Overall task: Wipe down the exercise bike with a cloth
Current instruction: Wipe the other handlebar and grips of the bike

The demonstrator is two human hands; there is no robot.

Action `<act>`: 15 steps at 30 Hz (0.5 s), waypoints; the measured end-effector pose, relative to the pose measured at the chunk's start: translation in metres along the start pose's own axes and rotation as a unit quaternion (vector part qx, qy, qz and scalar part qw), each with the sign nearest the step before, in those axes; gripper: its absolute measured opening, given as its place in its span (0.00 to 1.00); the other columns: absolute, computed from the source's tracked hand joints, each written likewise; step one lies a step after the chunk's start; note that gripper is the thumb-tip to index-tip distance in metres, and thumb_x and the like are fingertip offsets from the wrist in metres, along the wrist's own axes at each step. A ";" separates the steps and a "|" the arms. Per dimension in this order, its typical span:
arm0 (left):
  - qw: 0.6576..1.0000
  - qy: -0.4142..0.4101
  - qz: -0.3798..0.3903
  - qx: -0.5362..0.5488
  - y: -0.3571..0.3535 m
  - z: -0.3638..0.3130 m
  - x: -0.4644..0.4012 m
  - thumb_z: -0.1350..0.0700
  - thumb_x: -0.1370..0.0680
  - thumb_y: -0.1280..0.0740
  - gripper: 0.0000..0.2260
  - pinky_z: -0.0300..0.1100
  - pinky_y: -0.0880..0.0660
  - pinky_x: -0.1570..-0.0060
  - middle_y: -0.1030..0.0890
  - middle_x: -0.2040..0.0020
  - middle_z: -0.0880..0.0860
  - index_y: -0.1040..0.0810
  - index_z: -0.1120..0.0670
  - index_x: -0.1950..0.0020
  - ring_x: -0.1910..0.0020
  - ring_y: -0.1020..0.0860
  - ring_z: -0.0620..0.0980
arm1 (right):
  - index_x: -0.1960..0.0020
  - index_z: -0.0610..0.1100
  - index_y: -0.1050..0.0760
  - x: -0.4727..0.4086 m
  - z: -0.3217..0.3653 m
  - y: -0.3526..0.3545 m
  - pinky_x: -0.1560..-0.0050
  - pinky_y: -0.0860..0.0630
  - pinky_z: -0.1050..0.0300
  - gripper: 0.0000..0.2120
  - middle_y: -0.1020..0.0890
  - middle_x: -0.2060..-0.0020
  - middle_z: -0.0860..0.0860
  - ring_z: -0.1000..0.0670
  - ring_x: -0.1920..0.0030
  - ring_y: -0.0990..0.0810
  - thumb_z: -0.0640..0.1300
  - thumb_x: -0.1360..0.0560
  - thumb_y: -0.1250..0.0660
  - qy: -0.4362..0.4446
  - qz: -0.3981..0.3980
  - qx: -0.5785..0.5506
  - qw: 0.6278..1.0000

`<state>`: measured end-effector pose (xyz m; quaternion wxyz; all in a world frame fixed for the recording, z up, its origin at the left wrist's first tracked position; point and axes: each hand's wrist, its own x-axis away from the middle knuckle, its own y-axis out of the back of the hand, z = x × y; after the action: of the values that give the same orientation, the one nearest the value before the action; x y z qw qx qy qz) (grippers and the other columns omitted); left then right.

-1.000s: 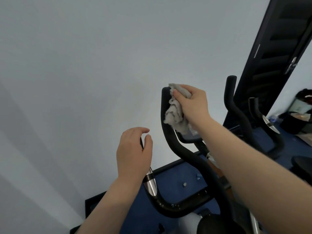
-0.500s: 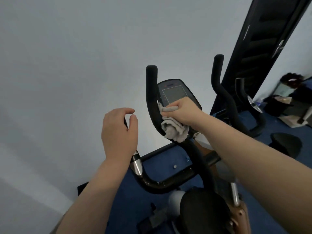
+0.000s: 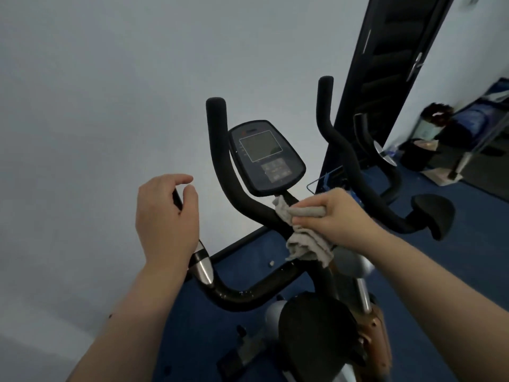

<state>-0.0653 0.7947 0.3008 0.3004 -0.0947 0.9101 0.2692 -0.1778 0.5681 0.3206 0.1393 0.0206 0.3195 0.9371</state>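
A: Where's your cloth (image 3: 304,238) at on the exercise bike (image 3: 311,321)?

B: Just below the console (image 3: 265,157). Your right hand (image 3: 340,219) grips the grey cloth, bunched against the black handlebar (image 3: 220,150) where it bends under the console stem.

A: And the other?

B: Your left hand (image 3: 165,216) is curled around the side grip (image 3: 202,264), left of the console, above its chrome collar.

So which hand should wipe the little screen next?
Probably the right hand: it already holds the cloth just below the console. The left hand grips the side handle.
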 end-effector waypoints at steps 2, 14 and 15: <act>1.000 -0.001 -0.001 -0.003 -0.002 -0.001 0.000 0.56 0.24 0.38 0.09 0.36 0.36 0.55 0.26 0.59 0.45 0.20 0.52 0.48 0.53 0.31 0.42 | 0.58 0.58 0.17 0.018 -0.008 0.007 0.52 0.22 0.66 0.08 0.14 0.59 0.56 0.61 0.56 0.17 0.45 0.33 0.24 -0.026 0.005 0.018 0.999; 1.000 -0.003 0.019 0.015 0.002 0.004 0.000 0.56 0.24 0.38 0.09 0.36 0.34 0.53 0.25 0.54 0.44 0.21 0.51 0.48 0.49 0.31 0.41 | 0.47 0.46 0.19 0.018 0.016 -0.022 0.53 0.23 0.51 0.09 0.20 0.47 0.52 0.49 0.47 0.25 0.40 0.27 0.30 0.282 0.076 0.378 0.878; 1.000 -0.003 0.021 0.015 0.002 0.004 0.000 0.55 0.23 0.38 0.09 0.36 0.35 0.53 0.25 0.54 0.44 0.21 0.51 0.47 0.49 0.31 0.41 | 0.46 0.48 0.19 0.020 0.010 -0.019 0.50 0.24 0.53 0.09 0.20 0.47 0.54 0.50 0.45 0.25 0.41 0.26 0.31 0.294 0.098 0.391 0.867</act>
<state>-0.0639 0.7988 0.2992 0.2986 -0.0703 0.9150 0.2621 -0.1913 0.5938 0.3165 -0.0726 -0.1716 0.6818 0.7074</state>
